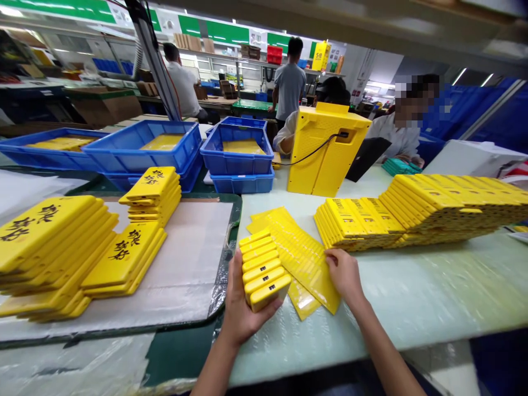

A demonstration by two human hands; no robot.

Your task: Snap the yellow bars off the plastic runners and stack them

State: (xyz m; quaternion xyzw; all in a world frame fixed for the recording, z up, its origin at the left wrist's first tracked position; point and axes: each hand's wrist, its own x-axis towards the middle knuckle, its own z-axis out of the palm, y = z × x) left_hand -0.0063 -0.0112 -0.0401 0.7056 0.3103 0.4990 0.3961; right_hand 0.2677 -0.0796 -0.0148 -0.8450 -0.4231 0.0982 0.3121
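My left hand (239, 308) is closed round a stack of several yellow power banks (263, 269) held on edge, ports facing me. My right hand (344, 272) rests with fingers curled on a fanned spread of thin yellow plastic bags (301, 256) lying flat on the pale green table (412, 291). Whether it pinches one bag is unclear.
Stacks of yellow power banks with black writing (53, 247) lie on a white sheet at left. Rows of more yellow units (416, 214) lie at right. Blue bins (237, 148) and a yellow box (325, 148) stand behind. Other people work across the table.
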